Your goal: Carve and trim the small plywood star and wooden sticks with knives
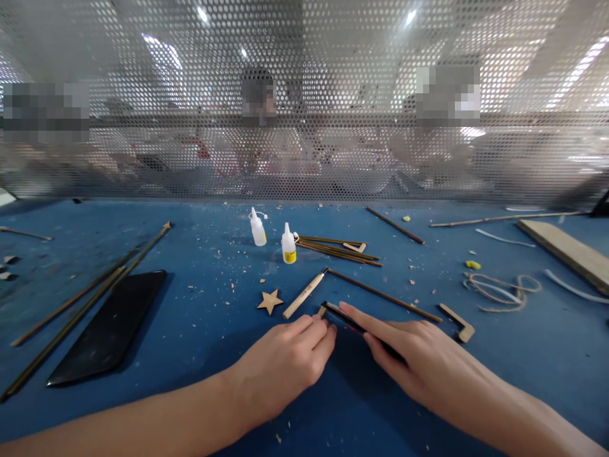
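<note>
My left hand point(297, 349) is closed, its fingertips pinching a small wooden piece point(322, 311) against the blue table. My right hand point(412, 352) grips a slim black tool point(349, 320) with a hint of red, perhaps a utility knife; its tip meets the wooden piece. Just beyond my hands lie a flat wooden strip point(304, 296) with a dark end and a thin brown stick point(385, 294). Left of the strip is a wooden star point(269, 301). An L-shaped wooden piece point(464, 329) rests to the right of the stick.
Two white glue bottles point(288, 247) stand beside a bundle of brown sticks point(337, 249). At left, a black phone point(111, 330) lies near long sticks point(90, 301). Twine point(504, 289) and a board point(566, 251) are at right. A perforated screen point(304, 146) rises behind, with people beyond.
</note>
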Demonstrator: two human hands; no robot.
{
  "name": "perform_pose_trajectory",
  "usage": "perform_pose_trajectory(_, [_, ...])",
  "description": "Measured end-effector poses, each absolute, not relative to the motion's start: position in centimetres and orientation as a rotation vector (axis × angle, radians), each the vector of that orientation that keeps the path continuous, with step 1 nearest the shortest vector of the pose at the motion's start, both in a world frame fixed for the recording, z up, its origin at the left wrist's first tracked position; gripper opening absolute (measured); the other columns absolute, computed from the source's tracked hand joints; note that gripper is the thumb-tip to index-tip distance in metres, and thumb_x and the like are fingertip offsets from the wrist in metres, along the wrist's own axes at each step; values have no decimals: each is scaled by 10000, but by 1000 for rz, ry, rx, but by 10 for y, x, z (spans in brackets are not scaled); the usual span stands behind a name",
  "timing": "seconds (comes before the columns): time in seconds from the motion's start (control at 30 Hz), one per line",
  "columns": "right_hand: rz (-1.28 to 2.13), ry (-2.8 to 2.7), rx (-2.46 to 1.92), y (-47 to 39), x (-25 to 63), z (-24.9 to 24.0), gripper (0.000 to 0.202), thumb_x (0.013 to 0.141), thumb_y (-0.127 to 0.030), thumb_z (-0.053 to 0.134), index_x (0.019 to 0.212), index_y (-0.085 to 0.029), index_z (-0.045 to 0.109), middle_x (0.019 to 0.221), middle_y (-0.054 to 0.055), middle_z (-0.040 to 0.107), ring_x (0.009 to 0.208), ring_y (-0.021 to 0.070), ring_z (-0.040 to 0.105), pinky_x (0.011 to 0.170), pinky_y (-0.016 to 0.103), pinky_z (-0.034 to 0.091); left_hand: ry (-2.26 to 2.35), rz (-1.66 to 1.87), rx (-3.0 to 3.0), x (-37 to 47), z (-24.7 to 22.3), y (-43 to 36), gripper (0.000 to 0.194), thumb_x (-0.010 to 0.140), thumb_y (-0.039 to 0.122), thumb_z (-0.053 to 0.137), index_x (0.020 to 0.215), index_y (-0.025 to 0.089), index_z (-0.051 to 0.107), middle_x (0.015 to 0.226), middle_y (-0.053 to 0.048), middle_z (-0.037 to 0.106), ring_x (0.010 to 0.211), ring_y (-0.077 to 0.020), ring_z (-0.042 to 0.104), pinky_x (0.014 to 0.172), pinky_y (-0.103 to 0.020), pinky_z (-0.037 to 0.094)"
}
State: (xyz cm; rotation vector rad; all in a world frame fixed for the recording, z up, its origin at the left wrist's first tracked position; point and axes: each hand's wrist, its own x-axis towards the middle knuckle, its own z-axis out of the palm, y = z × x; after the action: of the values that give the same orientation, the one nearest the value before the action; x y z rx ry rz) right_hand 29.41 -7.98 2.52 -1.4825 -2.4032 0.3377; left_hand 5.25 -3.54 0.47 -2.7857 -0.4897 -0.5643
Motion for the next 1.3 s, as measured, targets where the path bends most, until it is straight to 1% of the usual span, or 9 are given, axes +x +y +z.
perform_pose_trajectory(0.1, [273, -2447, -1477, -81, 297, 28, 538, 992, -203, 432, 1519, -306, 447, 921, 41, 792, 761, 199, 754, 695, 272, 561, -516, -570, -2805, 53, 3, -34, 267, 955, 48, 468, 1143, 33, 656, 967, -120, 722, 858, -226, 696, 725, -309, 625])
perform_pose_trajectory(0.17, [229, -2475, -1463, -82, 299, 28, 537, 996, -203, 430, 1523, -308, 439, 913, 38, 791, 740, 191, 751, 669, 260, 553, -525, -558, -2817, 54, 3, -33, 265, 966, 57, 454, 1132, 46, 660, 948, -111, 716, 821, -216, 684, 699, -304, 622])
perform_pose_trajectory(0.27, [162, -2492, -1418, -82, 299, 27, 539, 997, -187, 421, 1528, -281, 431, 907, 41, 790, 720, 184, 747, 644, 249, 544, -518, -542, -2836, 54, 6, -32, 260, 963, 38, 449, 1094, 55, 672, 930, -97, 712, 802, -207, 673, 714, -305, 619])
perform_pose_trajectory(0.37, [93, -2508, -1393, -81, 295, 25, 528, 991, -166, 416, 1510, -244, 460, 860, 44, 786, 691, 181, 738, 642, 248, 540, -492, -561, -2848, 54, 6, -32, 256, 956, 25, 463, 1110, 44, 668, 953, -96, 713, 835, -212, 676, 747, -311, 618])
perform_pose_trajectory(0.47, [47, -2539, -1388, -81, 293, 26, 516, 989, -171, 420, 1498, -229, 478, 807, 40, 775, 655, 179, 724, 644, 251, 535, -502, -587, -2820, 54, 4, -32, 248, 951, 25, 473, 1106, 35, 667, 945, -99, 710, 822, -215, 674, 723, -309, 616])
perform_pose_trajectory(0.7, [-3, -2545, -1400, -87, 299, 30, 515, 995, -199, 427, 1500, -288, 472, 789, 12, 770, 592, 153, 697, 604, 237, 510, -505, -577, -2828, 53, 4, -32, 250, 925, 28, 500, 1119, 23, 659, 905, -94, 690, 777, -220, 657, 659, -309, 608])
perform_pose_trajectory(0.87, [-33, -2531, -1394, -89, 299, 30, 504, 1001, -207, 425, 1496, -283, 477, 826, 17, 777, 629, 154, 711, 585, 226, 493, -467, -594, -2843, 52, 7, -31, 252, 920, 25, 502, 1108, 24, 669, 936, -99, 704, 799, -214, 655, 730, -298, 605])
perform_pose_trajectory(1.03, [-12, -2551, -1389, -85, 299, 27, 518, 1001, -194, 415, 1513, -262, 456, 774, 19, 764, 604, 168, 702, 607, 243, 507, -458, -580, -2841, 52, 8, -31, 273, 907, 6, 492, 1118, 18, 664, 979, -109, 715, 841, -220, 671, 782, -300, 610])
perform_pose_trajectory(1.3, [21, -2566, -1347, -82, 296, 26, 526, 999, -184, 419, 1523, -225, 445, 735, 32, 745, 587, 168, 685, 611, 245, 502, -441, -623, -2803, 52, 6, -31, 269, 949, 11, 450, 1118, 46, 658, 961, -92, 722, 850, -203, 684, 777, -284, 603])
